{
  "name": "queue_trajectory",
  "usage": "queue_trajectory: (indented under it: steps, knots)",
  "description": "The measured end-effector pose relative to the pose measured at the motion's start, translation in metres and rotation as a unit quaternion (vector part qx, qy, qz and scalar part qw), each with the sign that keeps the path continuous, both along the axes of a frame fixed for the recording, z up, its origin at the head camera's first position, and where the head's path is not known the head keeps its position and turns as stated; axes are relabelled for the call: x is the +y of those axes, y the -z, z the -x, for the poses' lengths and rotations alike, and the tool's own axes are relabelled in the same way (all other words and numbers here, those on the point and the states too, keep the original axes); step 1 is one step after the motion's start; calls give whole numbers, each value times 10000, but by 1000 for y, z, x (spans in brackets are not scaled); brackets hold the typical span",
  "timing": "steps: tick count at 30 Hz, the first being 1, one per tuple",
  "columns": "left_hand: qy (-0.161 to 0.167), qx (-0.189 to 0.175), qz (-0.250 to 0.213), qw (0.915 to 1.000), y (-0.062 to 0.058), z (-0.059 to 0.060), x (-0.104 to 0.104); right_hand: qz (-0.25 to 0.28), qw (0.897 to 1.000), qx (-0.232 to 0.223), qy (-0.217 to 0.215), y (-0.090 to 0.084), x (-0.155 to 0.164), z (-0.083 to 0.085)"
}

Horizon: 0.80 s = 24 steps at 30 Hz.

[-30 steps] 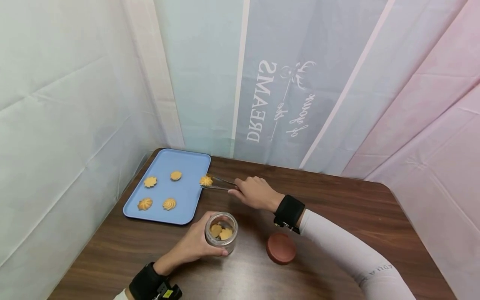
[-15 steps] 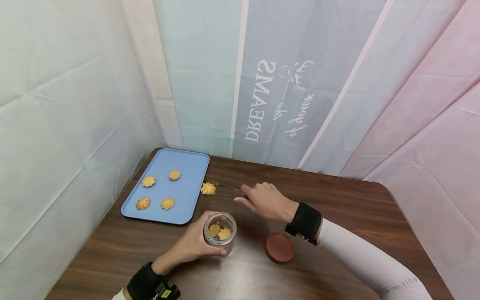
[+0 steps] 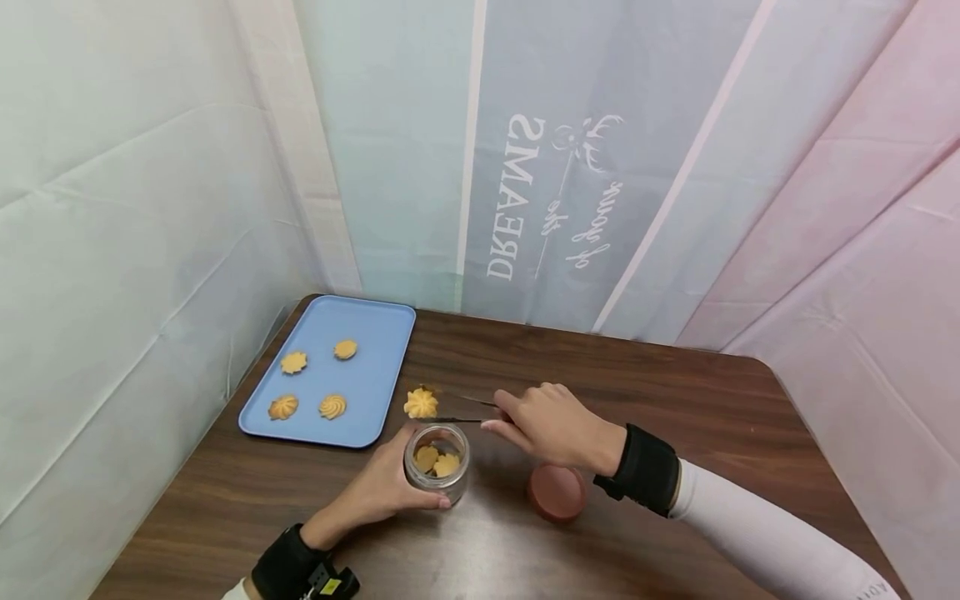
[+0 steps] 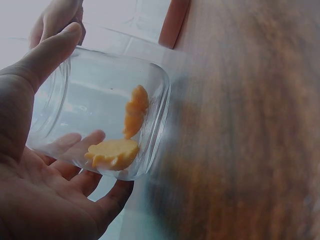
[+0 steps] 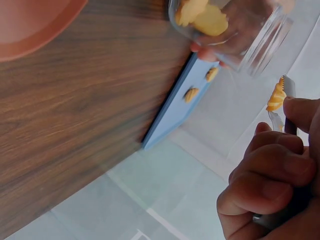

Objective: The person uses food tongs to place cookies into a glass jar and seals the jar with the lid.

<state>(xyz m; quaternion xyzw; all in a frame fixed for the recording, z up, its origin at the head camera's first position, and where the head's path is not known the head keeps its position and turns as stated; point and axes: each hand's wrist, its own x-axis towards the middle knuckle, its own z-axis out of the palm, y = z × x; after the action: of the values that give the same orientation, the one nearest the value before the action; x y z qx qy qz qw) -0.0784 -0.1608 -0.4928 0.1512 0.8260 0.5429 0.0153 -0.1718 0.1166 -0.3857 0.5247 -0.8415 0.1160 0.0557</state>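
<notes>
the backdrop (image 3: 555, 200) reads, mirrored, "dreams" and "of your the".

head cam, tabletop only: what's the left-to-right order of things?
Blue tray with four cookies → cookie held in tongs → glass jar gripped by left hand → right hand holding tongs → brown lid.

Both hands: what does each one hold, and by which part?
Left hand grips the glass jar round its side. Right hand pinches the tongs at their handle end; their tips hold a cookie.
</notes>
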Motion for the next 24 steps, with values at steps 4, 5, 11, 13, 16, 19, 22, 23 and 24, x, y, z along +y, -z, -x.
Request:
queue_trajectory:
  steps: [4, 5, 11, 13, 16, 19, 22, 23, 24]
  knots:
    - [-13, -158, 52, 9999, -1, 1, 0, -24, 9999, 37, -107, -3, 6, -9]
    - [3, -212, 47, 9998, -1, 1, 0, -35, 9999, 32, -119, -4, 8, -11]
    - [-20, -243, 74, 9997, -1, 0, 0, -18, 9998, 128, -120, 0, 22, -24]
    - [-34, -191, 61, 9998, -2, 0, 1, 10, 9998, 167, -124, 1, 25, -27]
    - [-31, -120, 29, 9999, -2, -1, 1, 20, 9996, 221, -169, 2, 28, -31]
    - [-16, -59, 14, 10000, -3, -1, 1, 10, 9995, 241, -211, 4, 30, -33]
    - [-2, -35, 3, 10000, -3, -1, 1, 3, 9995, 229, -202, 6, 31, -34]
    - [-1, -19, 5, 10000, -3, -1, 2, -15, 9996, 226, -178, 6, 32, -34]
    - [6, -5, 5, 10000, -3, -1, 2, -30, 9996, 228, -151, 7, 32, -34]
